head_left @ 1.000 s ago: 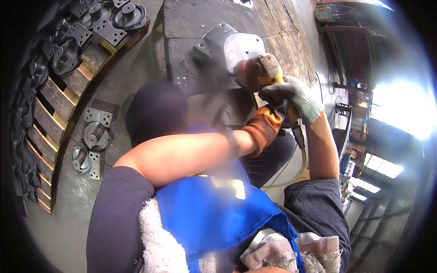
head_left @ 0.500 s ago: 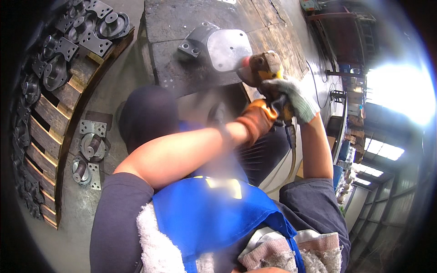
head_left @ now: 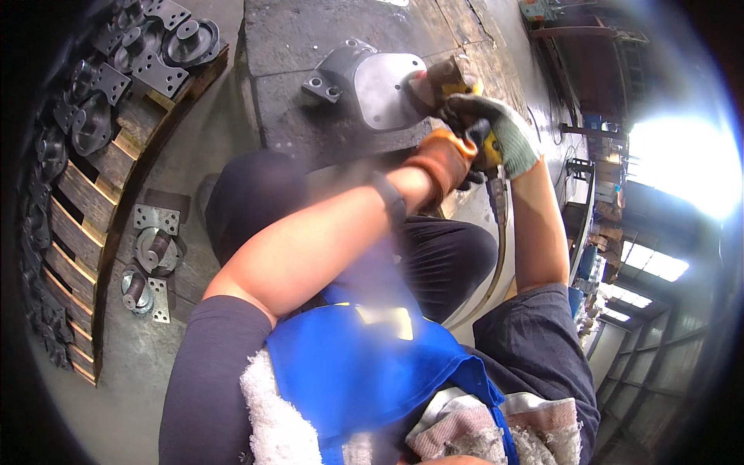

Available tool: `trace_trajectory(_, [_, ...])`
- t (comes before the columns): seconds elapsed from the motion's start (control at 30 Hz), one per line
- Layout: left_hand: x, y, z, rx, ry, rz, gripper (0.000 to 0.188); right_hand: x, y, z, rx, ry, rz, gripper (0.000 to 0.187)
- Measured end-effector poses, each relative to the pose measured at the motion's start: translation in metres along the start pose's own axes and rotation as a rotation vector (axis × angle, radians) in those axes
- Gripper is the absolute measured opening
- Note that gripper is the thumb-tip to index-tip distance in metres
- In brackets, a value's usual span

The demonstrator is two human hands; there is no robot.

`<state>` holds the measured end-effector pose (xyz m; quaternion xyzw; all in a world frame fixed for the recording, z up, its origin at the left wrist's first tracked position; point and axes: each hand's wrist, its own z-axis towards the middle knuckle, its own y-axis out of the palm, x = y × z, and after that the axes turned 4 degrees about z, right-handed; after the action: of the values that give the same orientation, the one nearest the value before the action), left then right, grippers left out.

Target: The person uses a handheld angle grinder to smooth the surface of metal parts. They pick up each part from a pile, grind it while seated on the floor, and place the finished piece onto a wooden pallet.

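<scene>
At about one o'clock in the view, a yellow-and-dark angle grinder (head_left: 454, 75) is held by both gloved hands. The right hand (head_left: 511, 138), in a pale grey-green glove, is curled over its body; just beside it, toward seven o'clock, the left hand (head_left: 444, 160), in an orange-brown glove, is closed around the rear part. The fingertips are mostly hidden.

The grinder's long axis is laid from just before twelve at the head to just before six at the tail, where a hose (head_left: 500, 221) is attached and curved away toward seven. The disc side is turned toward eight or nine o'clock, overlapping the right edge of a flat, rounded metal plate (head_left: 384, 89) with drilled holes; whether it is pressed there cannot be told.

By the plate, toward nine, a two-hole metal block (head_left: 322, 87) is seen. Both are carried on a dark-topped work table (head_left: 280, 43) at twelve. The view's middle is crossed by the left forearm (head_left: 322, 236), partly veiled by blur. A dark-clad knee (head_left: 260, 186) is raised at ten, flanged metal parts (head_left: 157, 249) are laid on the floor at nine, and beyond them a wooden pallet (head_left: 85, 203) is loaded with wheeled brackets (head_left: 93, 128).
</scene>
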<state>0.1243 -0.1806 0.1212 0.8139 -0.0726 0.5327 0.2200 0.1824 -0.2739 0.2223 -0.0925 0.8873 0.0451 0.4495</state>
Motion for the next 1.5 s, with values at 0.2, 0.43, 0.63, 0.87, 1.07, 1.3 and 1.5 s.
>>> trace_trajectory(0.2, [-0.01,0.012,-0.018,0.059,0.571,1.199,0.029,0.01,-0.004,-0.033,0.11,-0.072,-0.192,0.024])
trace_trajectory(0.43, [-0.036,0.036,-0.081,0.295,0.927,0.547,0.035,0.012,0.049,-0.103,0.208,0.13,-0.262,0.018])
trace_trajectory(0.63, [-0.015,0.014,-0.041,0.185,0.546,0.859,0.026,-0.011,0.028,-0.049,-0.223,-0.431,-0.912,0.032])
trace_trajectory(0.87, [0.036,-0.048,-0.004,0.048,0.375,1.096,0.032,-0.027,0.023,0.033,-0.128,-0.029,-0.33,0.027])
trace_trajectory(1.07, [-0.012,0.0,-0.023,0.006,0.329,0.612,0.026,-0.013,0.022,-0.027,-0.03,-0.132,-0.576,0.028])
trace_trajectory(1.3, [-0.051,0.02,-0.094,0.462,0.617,0.938,0.011,0.012,0.06,-0.02,-0.048,0.009,-0.768,0.026])
trace_trajectory(1.5, [-0.066,0.034,-0.086,0.487,0.624,0.906,0.015,0.003,0.07,-0.033,-0.075,0.047,-0.65,0.028])
